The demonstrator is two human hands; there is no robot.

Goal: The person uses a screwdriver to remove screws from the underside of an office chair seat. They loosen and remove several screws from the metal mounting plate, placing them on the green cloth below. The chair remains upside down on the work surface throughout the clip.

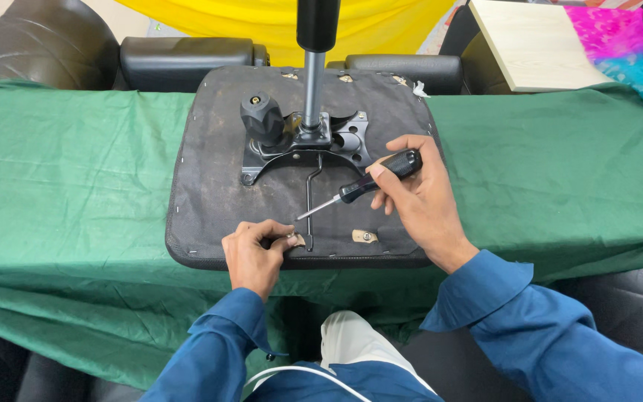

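Screwdriver [362,185], black-handled with a thin bright shaft, is gripped in the right hand [420,201], whose fingers are closed around the handle. Its long axis slants from the handle, toward the far right, down to the tip at the near left, and the tip stands just short of the left hand [253,253]. That hand's fingers are pinched shut on a small metal fitting [294,240] at the near edge of the upturned chair seat [217,171]. The fitting lies toward the near left of the tip, so the left hand is on it while the right is a little apart. A second pale fitting [365,236] sits along the same near edge, just right of the first and below the right hand. The seat lies underside up on the green cloth [76,171] covering the tabletop, its near edge close to the tabletop's near edge. A black mechanism plate [340,141], a knob [262,117] and an upright gas column [312,82] occupy the seat's far half. Bare cloth extends left and right of the seat.
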